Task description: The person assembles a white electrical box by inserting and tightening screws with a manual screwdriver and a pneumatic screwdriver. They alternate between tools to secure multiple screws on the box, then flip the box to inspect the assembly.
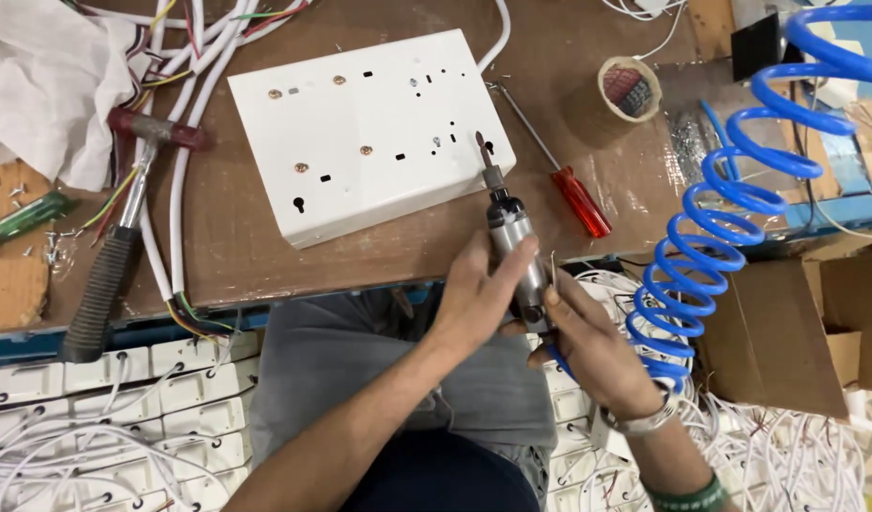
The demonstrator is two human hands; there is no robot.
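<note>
A silver pneumatic screwdriver (510, 232) is gripped by both hands at the table's front edge, its bit pointing up toward a white panel box (370, 128). My left hand (474, 294) wraps the tool's body. My right hand (588, 341) holds its lower end, where a blue coiled air hose (730, 190) joins. The white box lies on the brown table (227, 256), with several copper screws and slots on its top face.
A red-handled screwdriver (564, 185) lies right of the box, a tape roll (628, 90) beyond it. On the left lie a hammer (114, 246), white cables (175, 161), a white cloth and a green screwdriver (24, 220). White parts and wires cover the floor. A cardboard box (787, 322) stands at right.
</note>
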